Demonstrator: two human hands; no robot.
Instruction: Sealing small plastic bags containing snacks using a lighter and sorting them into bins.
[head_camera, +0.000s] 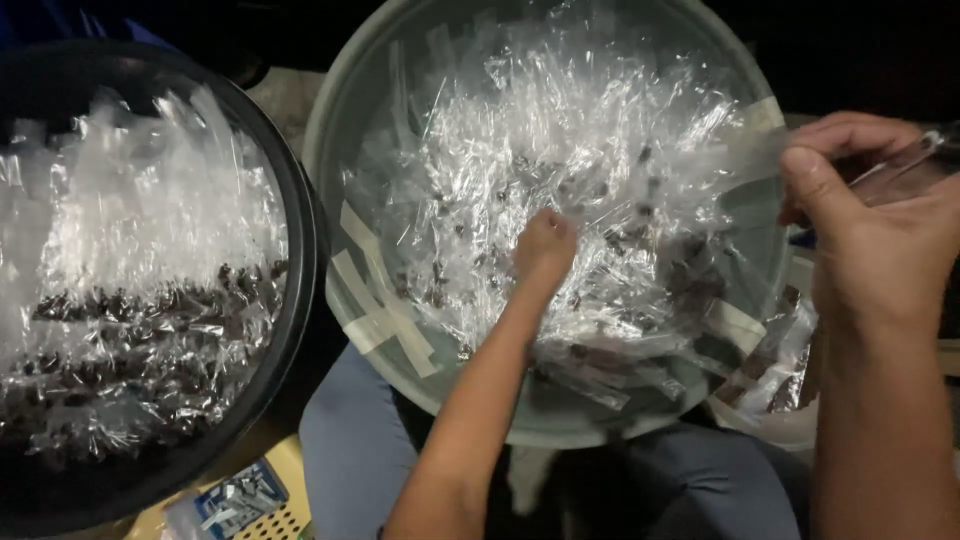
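We have our left hand (545, 245) sunk into the heap of clear plastic sleeves (560, 150) that fills the grey basin (335, 130) resting on our lap; the fingers are buried among the sleeves, so we cannot tell whether that grip is spread or closed on anything. Our right hand (870, 215) sits at the basin's right rim, thumb pressed against the fingers, pinching one clear sleeve (905, 165) that sticks out toward the upper right. The sleeves in the grey basin lie loose and tangled, and many carry small dark bits near one end. To our left stands the black basin (300, 290), where more sleeves (140, 290) lie in tidier, overlapping rows with their dark ends gathered in a band across the middle. Judging by how things lie, we reckon a good share is already laid out in the black basin, while the grey one is still heaped, so plenty remains to go through. Strips of pale tape (385, 305) patch the inner wall of the grey basin. By the right rim, beneath our right wrist, a few more sleeves (775, 360) with dark contents lie in a pale container, only partly seen. At the lower left a small blue packet (240, 495) lies on a yellow surface.
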